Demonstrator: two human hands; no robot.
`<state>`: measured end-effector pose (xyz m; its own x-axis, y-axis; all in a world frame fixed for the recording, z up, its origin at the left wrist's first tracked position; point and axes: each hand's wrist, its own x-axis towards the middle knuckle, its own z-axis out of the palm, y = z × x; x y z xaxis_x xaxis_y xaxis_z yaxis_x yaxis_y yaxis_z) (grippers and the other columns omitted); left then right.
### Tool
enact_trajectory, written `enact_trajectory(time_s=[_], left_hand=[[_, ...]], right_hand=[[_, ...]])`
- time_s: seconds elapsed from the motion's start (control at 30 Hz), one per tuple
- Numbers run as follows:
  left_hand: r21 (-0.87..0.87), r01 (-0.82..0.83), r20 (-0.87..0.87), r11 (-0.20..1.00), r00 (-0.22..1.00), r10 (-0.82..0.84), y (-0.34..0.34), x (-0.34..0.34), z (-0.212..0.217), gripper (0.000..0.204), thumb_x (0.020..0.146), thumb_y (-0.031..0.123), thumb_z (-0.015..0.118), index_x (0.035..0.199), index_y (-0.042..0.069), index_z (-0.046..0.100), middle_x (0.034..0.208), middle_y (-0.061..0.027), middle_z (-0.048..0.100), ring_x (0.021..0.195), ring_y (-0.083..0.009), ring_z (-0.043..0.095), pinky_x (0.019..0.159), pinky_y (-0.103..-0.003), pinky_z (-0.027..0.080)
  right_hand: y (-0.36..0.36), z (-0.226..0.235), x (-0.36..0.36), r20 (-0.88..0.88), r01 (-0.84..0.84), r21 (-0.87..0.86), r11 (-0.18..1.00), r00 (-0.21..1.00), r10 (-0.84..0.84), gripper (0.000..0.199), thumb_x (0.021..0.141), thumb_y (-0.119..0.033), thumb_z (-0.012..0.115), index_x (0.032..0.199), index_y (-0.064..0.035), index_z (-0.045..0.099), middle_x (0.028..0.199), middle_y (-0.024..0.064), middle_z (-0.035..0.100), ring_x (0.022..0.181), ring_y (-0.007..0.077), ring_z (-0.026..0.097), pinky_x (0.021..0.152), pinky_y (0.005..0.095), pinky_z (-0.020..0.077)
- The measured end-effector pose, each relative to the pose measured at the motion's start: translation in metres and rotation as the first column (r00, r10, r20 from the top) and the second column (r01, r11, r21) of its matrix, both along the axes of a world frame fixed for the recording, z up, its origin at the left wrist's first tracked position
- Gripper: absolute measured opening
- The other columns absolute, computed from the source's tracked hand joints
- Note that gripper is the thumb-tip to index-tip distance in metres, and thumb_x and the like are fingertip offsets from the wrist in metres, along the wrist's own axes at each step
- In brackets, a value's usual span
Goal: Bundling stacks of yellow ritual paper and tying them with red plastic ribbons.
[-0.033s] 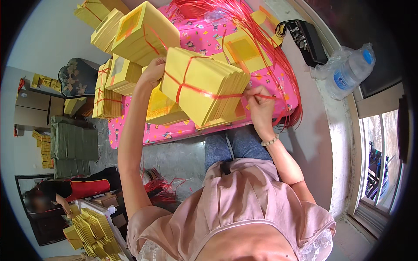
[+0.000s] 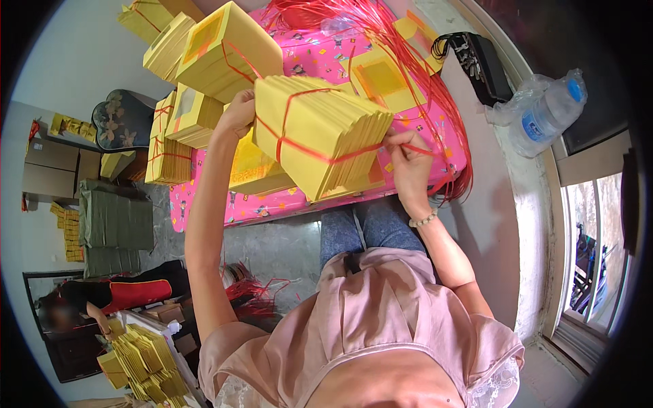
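Note:
A thick stack of yellow paper sheets (image 2: 320, 132) is held up over the pink patterned table cover (image 2: 272, 204), with a red plastic string (image 2: 299, 146) wrapped around it. My left hand (image 2: 238, 112) grips the stack's far left edge. My right hand (image 2: 408, 160) pinches the red string at the stack's right corner and holds it taut. A loose bundle of red strings (image 2: 401, 47) fans out over the table behind the stack.
Several tied yellow stacks (image 2: 218, 54) are piled at the table's far left. A plastic water bottle (image 2: 544, 112) and a black bag (image 2: 479, 64) lie by the window ledge. Another person (image 2: 109, 299) sits lower left beside more yellow stacks (image 2: 146, 360).

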<state>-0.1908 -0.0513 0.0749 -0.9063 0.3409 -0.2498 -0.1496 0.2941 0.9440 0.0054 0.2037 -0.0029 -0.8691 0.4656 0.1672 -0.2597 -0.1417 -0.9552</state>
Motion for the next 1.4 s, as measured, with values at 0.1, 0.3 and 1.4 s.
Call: enact_trajectory(time_s=[0.1,0.3,1.4], left_hand=[[0.3,0.015,-0.034,0.954,0.999,-0.005,-0.01,0.004,-0.001,0.026,0.092,0.014,0.063,0.114,-0.001,0.065,0.097,-0.0073,0.07,0.078,-0.0099,0.067,0.067,-0.024,0.055],[0.561,-0.128,-0.043,0.818,0.982,0.183,-0.006,0.027,-0.022,0.031,0.1,0.016,0.05,0.127,0.001,0.056,0.113,-0.0047,0.066,0.096,-0.0121,0.065,0.082,-0.026,0.054],[0.181,-0.22,-0.695,0.958,0.661,0.283,0.03,0.058,0.021,0.029,0.098,0.022,0.053,0.108,0.001,0.07,0.077,-0.0024,0.065,0.078,-0.0082,0.06,0.075,-0.025,0.047]], right_hand=[[0.006,0.04,-0.01,-0.141,0.048,-0.036,0.998,0.989,-0.053,0.007,0.089,0.009,0.057,0.089,0.0015,0.057,0.102,0.0125,0.068,0.099,0.0166,0.065,0.089,0.0279,0.0504],[0.012,0.094,-0.046,-0.427,-0.036,0.081,0.996,0.902,0.067,0.003,0.09,0.005,0.06,0.091,0.0023,0.06,0.102,0.0134,0.069,0.104,0.0203,0.066,0.09,0.0288,0.0522],[0.08,0.123,-0.117,-0.062,-0.281,0.703,0.653,0.89,0.451,0.02,0.094,-0.016,0.062,0.105,-0.0024,0.071,0.1,0.0047,0.07,0.091,0.0119,0.065,0.08,0.0243,0.0499]])
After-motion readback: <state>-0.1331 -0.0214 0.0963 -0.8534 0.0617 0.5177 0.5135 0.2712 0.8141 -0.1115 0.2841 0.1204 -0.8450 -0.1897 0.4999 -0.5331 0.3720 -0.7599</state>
